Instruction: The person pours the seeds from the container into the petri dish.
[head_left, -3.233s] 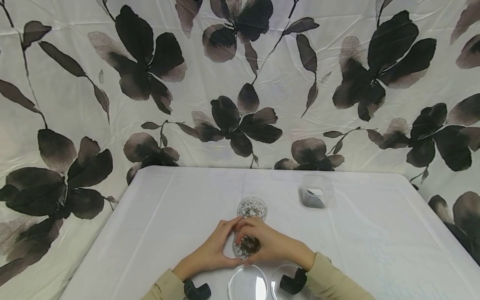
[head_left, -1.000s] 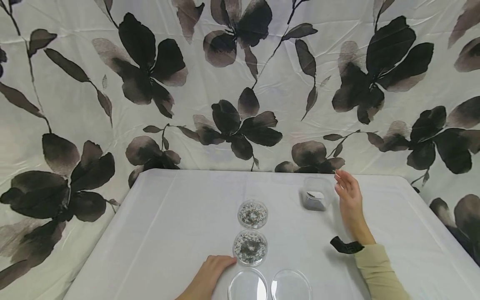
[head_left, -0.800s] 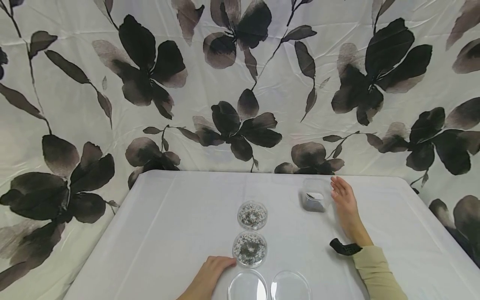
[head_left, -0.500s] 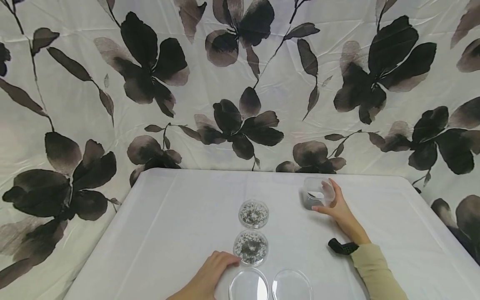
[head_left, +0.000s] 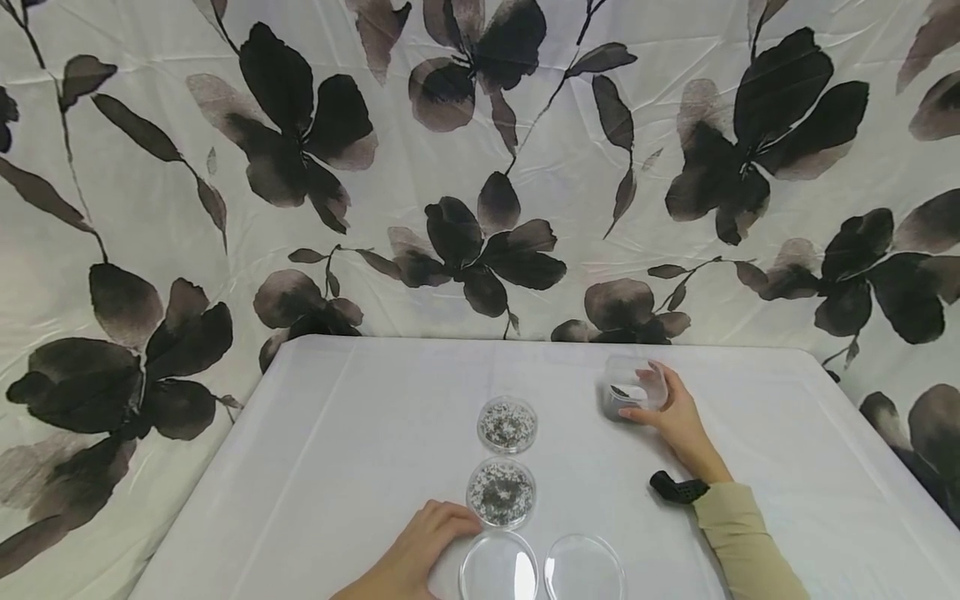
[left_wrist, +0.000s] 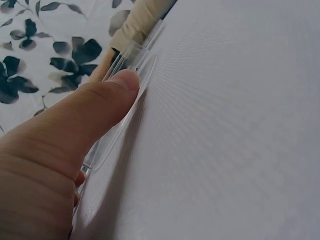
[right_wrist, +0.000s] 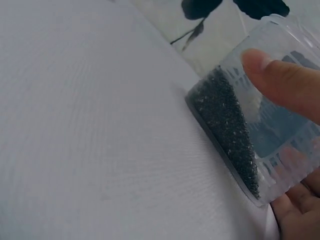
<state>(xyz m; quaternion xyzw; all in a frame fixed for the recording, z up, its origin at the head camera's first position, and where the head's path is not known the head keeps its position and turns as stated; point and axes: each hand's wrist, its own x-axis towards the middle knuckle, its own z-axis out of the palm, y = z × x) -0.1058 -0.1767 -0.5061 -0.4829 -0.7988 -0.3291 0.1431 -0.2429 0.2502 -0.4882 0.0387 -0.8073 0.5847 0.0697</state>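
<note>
At the back right of the table, my right hand (head_left: 678, 417) grips a clear plastic tub (head_left: 626, 387). The right wrist view shows dark grey granules (right_wrist: 225, 130) lying in a slope inside the tub (right_wrist: 290, 45), with my thumb across one side wall and fingers beneath the opposite side. My left hand (head_left: 423, 546) rests on the near side, fingertips by the nearer petri dish (head_left: 501, 493) and a clear round lid (head_left: 498, 568). In the left wrist view its relaxed thumb (left_wrist: 100, 105) lies over a clear rim (left_wrist: 150, 67). Speckled white and dark bits fill the dish.
A second petri dish (head_left: 507, 424) of similar bits stands just behind the first. Another clear round lid (head_left: 583, 571) lies at the front edge of the view. The white table (head_left: 337, 433) ends before a floral cloth (head_left: 480, 125). A black wrist piece (head_left: 678, 487) sits by the right sleeve.
Both hands have left the nearer dish; the right has gone to the back right and taken hold of the tub. The left has shifted slightly at the near side.
</note>
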